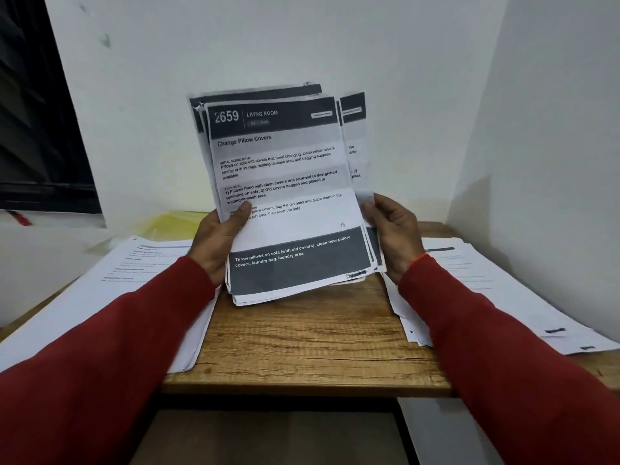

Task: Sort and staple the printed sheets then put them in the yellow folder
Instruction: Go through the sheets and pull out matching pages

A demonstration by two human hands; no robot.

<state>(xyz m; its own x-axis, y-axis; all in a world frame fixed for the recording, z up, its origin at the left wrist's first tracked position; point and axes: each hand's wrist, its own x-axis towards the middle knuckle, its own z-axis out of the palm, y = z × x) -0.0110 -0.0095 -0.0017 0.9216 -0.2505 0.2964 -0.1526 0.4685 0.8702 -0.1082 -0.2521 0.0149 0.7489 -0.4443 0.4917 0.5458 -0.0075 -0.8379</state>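
Note:
I hold a fanned bundle of printed sheets (pixel 281 182) upright above the wooden table (pixel 302 347). The front sheet reads "2659 Living Room, Change Pillow Covers". My left hand (pixel 221 236) grips the bundle's left edge, thumb lying across the front page. My right hand (pixel 392 229) grips the right edge, where a sheet behind the front one sticks out to the right. The yellow folder (pixel 171 223) lies at the back left of the table, partly hidden by paper and by my left hand. No stapler is in view.
A stack of printed sheets (pixel 110 286) lies on the table's left side under my left sleeve. Another spread stack (pixel 496 290) lies on the right. White walls close in behind and to the right. A dark window (pixel 37 112) is at the far left.

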